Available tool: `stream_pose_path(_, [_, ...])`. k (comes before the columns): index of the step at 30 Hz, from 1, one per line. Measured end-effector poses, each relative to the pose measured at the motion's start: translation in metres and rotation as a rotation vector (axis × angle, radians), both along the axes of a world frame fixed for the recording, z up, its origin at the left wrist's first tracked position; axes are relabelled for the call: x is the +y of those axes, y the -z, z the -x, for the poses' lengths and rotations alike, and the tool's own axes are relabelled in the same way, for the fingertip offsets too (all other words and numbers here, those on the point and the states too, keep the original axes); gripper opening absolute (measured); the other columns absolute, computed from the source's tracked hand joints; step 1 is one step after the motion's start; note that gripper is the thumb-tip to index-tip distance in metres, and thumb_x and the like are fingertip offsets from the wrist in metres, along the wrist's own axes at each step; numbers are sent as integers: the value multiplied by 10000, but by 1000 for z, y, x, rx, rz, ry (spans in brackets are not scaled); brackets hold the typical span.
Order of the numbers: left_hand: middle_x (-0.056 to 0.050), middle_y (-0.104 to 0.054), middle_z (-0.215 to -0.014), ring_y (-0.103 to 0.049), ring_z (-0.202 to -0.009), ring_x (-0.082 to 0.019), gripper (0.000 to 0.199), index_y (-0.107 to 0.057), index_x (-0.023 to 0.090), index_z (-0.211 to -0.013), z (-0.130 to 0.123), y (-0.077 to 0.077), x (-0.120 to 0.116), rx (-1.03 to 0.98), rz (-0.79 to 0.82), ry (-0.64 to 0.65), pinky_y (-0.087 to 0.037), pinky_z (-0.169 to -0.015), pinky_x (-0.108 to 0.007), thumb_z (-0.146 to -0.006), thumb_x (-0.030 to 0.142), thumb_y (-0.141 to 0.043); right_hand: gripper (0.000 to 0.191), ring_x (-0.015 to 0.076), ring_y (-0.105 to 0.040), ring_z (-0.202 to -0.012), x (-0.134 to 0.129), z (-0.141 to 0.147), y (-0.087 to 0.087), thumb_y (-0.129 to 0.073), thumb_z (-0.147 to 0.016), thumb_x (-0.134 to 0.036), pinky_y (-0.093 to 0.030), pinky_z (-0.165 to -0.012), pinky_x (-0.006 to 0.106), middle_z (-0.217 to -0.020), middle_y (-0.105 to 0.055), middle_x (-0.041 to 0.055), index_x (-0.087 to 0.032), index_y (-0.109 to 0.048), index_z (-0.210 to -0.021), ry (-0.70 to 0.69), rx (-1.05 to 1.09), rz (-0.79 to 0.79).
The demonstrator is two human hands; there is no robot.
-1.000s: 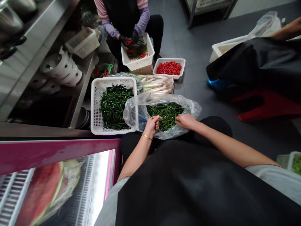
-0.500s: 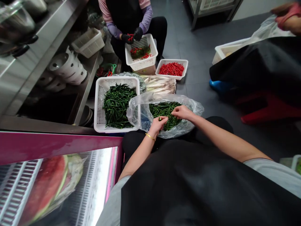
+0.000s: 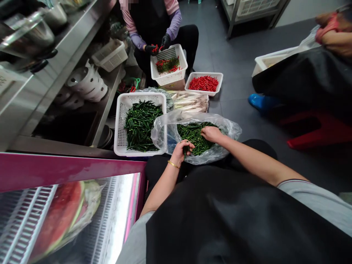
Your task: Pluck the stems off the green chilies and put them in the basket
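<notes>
Lower than in the earlier frame: left hand (image 3: pixel 178 153), curled nearly shut, one green chili (image 3: pixel 185 151) pinched in its fingers, long axis near upright. Right hand (image 3: pixel 211 134), nearer the heap's middle, fingers half-curled into the chilies (image 3: pixel 194 137); any hold impossible to tell. Heap inside a clear bag (image 3: pixel 231 126), mid-frame, directly under both hands. Just left of the bag, a white basket (image 3: pixel 121 124) of green chilies. Upper centre, a co-worker's basket (image 3: pixel 180 55) and a red-chili basket (image 3: pixel 205 74). Counted: two hands, three baskets, two green heaps.
</notes>
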State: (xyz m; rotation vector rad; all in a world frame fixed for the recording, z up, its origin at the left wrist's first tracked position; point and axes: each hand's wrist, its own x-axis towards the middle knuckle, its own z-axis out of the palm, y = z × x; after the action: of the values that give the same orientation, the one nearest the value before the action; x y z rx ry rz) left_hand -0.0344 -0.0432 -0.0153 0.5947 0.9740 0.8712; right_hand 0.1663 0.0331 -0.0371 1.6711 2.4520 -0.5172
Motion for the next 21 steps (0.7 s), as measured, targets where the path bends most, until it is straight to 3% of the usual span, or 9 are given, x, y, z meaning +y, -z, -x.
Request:
stream_pose_path(3, [-53, -610, -624, -517, -478, -101, 174, -555, 135, -678, 6, 4, 2, -62, 48, 37, -284, -365, -176, -586, 273, -607, 295, 221, -636, -964, -17, -19, -5, -457, -899, -306, -456, -830, 307, -1050, -687, 115, -163, -698, -993, 45, 154, -30])
stream_pose_path(5, [-30, -590, -595, -499, -451, -93, 191, -566, 137, -725, 4, 7, 4, -74, 65, 45, -261, -359, -173, -592, 266, -614, 260, 210, -639, -951, -26, -35, -11, -499, -871, -294, -463, -849, 312, -1030, -698, 100, -163, -697, -977, 203, 362, -41])
stream_pose_path(7, [-3, -553, -561, -467, -425, -78, 197, -577, 135, -742, -4, 8, 5, -44, 67, 56, -238, -354, -173, -611, 270, -637, 241, 189, -657, -822, -33, -43, -17, -541, -834, -299, -498, -774, 310, -927, -710, 85, -156, -684, -966, 420, 613, 31])
stream_pose_path(10, [31, -505, -539, -405, -398, -46, 251, -607, 122, -787, -23, 6, 2, 77, 61, 48, -208, -355, -167, -626, 289, -703, 264, 141, -617, -598, -44, -32, -22, -642, -747, -342, -506, -573, 272, -740, -680, 41, -157, -644, -934, 652, 1004, 263])
stream_pose_path(14, [39, -528, -603, -371, -417, -22, 393, -636, 129, -951, -39, 1, -4, 118, -21, -89, -209, -374, -166, -636, 337, -744, 364, 103, -581, -526, -63, 5, -22, -770, -611, -398, -482, -484, 228, -674, -645, 5, -167, -595, -831, 714, 1349, 511])
stream_pose_path(18, [40, -496, -576, -358, -412, -18, 324, -631, 108, -844, -30, 0, -6, 54, 5, -143, -183, -365, -163, -636, 333, -739, 387, 119, -604, -547, -66, 14, -22, -738, -663, -483, -496, -498, 243, -712, -667, 44, -160, -613, -834, 608, 1321, 669])
stream_pose_path(20, [30, -500, -563, -361, -401, -19, 260, -607, 105, -764, -21, 1, -4, -26, 61, -122, -175, -359, -161, -621, 294, -715, 380, 147, -631, -598, -53, 3, -22, -630, -773, -515, -510, -539, 269, -789, -691, 88, -155, -635, -895, 566, 1169, 572])
stream_pose_path(21, [20, -513, -562, -373, -399, -25, 229, -594, 109, -738, -16, 1, -3, -81, 77, -99, -182, -358, -161, -614, 276, -692, 368, 166, -649, -656, -44, -5, -22, -576, -822, -499, -519, -588, 286, -847, -700, 107, -154, -643, -931, 547, 1029, 452])
